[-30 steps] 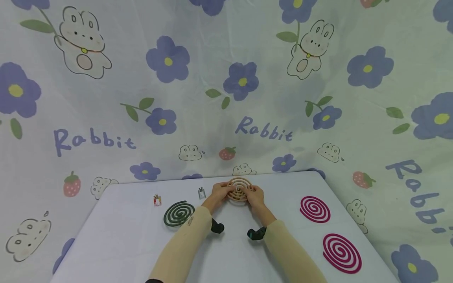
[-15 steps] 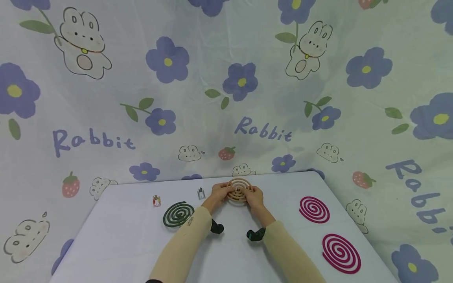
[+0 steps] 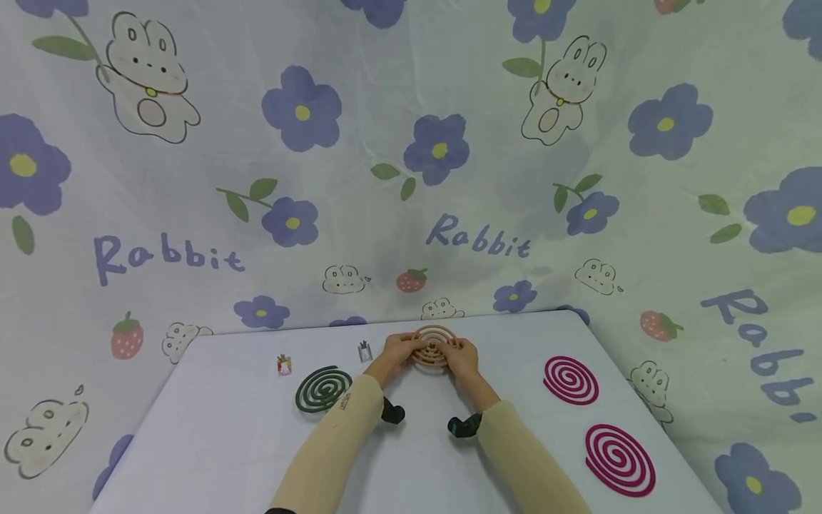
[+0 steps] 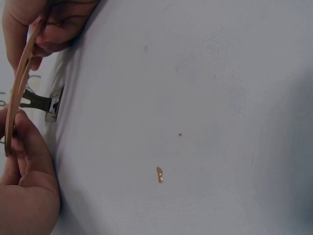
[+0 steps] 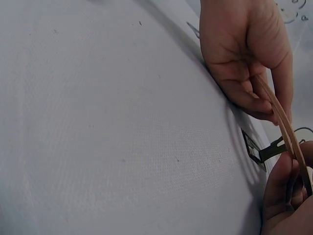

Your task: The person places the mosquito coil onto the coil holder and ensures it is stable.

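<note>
A tan mosquito coil point(image 3: 434, 329) is gripped at opposite sides by both hands near the far edge of the table. My left hand point(image 3: 399, 348) pinches its left rim, and my right hand point(image 3: 464, 353) pinches the right rim. In the left wrist view the coil point(image 4: 22, 78) appears edge-on, tilted between the two hands. A small metal coil stand point(image 4: 38, 102) rises from the table under its middle, its upright reaching the coil. From the right wrist the same stand point(image 5: 259, 153) shows its flat base on the cloth. Fingertips hide parts of the rim.
Left of the hands, a dark green coil point(image 3: 325, 389) lies partly behind the left sleeve. Two small stands, one red-and-white point(image 3: 285, 365) and one silver point(image 3: 365, 350), sit farther back. Magenta coils point(image 3: 571, 380) lie at right. A brown crumb point(image 4: 160, 175) is on the cloth.
The tan coil has sunk very slightly between the hands. Both hands keep their grip in nearly the same place.
</note>
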`<state>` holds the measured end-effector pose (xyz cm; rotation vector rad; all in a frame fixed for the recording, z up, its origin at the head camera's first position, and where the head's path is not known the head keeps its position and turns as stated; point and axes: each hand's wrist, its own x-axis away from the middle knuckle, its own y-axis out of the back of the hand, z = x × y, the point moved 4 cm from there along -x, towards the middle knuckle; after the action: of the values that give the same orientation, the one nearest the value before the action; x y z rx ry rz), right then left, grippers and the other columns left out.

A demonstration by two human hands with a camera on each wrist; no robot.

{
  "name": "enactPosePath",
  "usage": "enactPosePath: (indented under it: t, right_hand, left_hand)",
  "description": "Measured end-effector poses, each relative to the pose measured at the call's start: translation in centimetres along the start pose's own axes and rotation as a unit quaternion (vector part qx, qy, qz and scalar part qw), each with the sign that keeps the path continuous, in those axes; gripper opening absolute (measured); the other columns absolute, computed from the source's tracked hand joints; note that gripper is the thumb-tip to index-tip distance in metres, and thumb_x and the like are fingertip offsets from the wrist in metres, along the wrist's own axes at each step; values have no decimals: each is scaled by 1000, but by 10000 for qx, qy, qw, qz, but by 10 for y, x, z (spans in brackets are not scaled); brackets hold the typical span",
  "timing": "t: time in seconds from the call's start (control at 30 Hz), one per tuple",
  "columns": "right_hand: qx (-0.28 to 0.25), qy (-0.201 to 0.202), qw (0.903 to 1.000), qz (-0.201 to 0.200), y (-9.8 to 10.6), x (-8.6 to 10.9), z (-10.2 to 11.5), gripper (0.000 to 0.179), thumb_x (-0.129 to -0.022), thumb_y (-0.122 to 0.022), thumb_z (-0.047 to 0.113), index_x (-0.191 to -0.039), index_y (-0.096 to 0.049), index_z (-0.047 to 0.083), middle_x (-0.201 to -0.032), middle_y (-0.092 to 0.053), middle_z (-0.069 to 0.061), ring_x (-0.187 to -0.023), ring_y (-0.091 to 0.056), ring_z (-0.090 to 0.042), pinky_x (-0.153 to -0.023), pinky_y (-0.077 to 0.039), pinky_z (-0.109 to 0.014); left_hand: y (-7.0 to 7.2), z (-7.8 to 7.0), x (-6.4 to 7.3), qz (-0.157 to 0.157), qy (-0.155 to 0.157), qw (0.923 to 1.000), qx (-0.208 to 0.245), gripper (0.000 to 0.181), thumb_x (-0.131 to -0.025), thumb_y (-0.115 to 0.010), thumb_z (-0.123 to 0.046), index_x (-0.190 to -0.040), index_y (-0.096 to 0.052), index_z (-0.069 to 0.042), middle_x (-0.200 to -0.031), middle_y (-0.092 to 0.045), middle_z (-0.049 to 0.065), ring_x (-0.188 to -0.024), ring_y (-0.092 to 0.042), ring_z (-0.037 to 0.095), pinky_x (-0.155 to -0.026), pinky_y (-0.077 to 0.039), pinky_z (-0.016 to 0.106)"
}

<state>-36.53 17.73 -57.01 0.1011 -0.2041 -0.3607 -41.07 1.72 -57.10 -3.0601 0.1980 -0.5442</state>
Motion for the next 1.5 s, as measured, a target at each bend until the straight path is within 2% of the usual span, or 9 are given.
enactPosePath:
  t: [0.23,0.43,0.67,0.87,1.07,1.27,1.5]
  right_hand:
    - [100,-2,9999,18,-1,-3,0,34,-87,-74,21,-107,-59,-3,-91,-59,-9,-66,-56,-12,-52,-47,-22]
    - [74,-52,9999,68,-1,-5,0,33,-88,-74,20,-107,-59,-3,-87,-59,-9,-59,-56,-11,-48,-47,-22]
    - [35,-36,9999,137,0,-6,1,35,-88,-74,20,-108,-57,-4,-78,-60,-10,-53,-57,-13,-45,-48,-23]
    - [-56,-201,9996,168,0,-5,-1,40,-87,-75,19,-113,-54,-5,-69,-59,-10,-46,-55,-12,-41,-47,-24]
    - [61,-223,9997,118,1,-4,-1,46,-87,-75,21,-118,-54,-5,-72,-59,-9,-47,-55,-11,-42,-48,-24]
    - [106,-183,9997,132,1,-6,-4,48,-87,-74,24,-121,-53,-3,-76,-60,-9,-47,-55,-10,-42,-48,-23]
    - [60,-169,9997,150,2,-6,-4,50,-87,-75,25,-122,-53,-3,-78,-60,-10,-49,-56,-11,-43,-49,-24]
  left_hand:
    - [2,1,-1,-37,58,9996,-280,52,-83,-79,-18,-126,-59,5,-111,-65,12,-80,-60,10,-65,-50,21]
    - [2,-1,-1,-64,16,9994,-334,51,-83,-79,-17,-124,-60,6,-108,-66,12,-80,-60,10,-64,-50,21]
    - [2,-4,1,-140,-106,9985,-528,49,-83,-79,-18,-122,-63,4,-105,-68,10,-76,-59,10,-60,-48,20]
    - [3,-1,1,-78,-128,9982,-579,51,-83,-79,-19,-124,-61,6,-107,-67,11,-80,-59,11,-63,-49,22]
    - [4,1,1,-11,-133,9986,-503,53,-83,-80,-21,-125,-60,4,-111,-66,12,-86,-61,13,-69,-51,24]
    - [3,1,6,-14,-246,9984,-517,50,-84,-79,-21,-122,-61,5,-106,-66,12,-83,-61,13,-68,-51,24]
    - [4,3,3,-34,-243,9983,-521,54,-85,-78,-21,-127,-57,5,-113,-64,14,-89,-61,15,-73,-52,26]
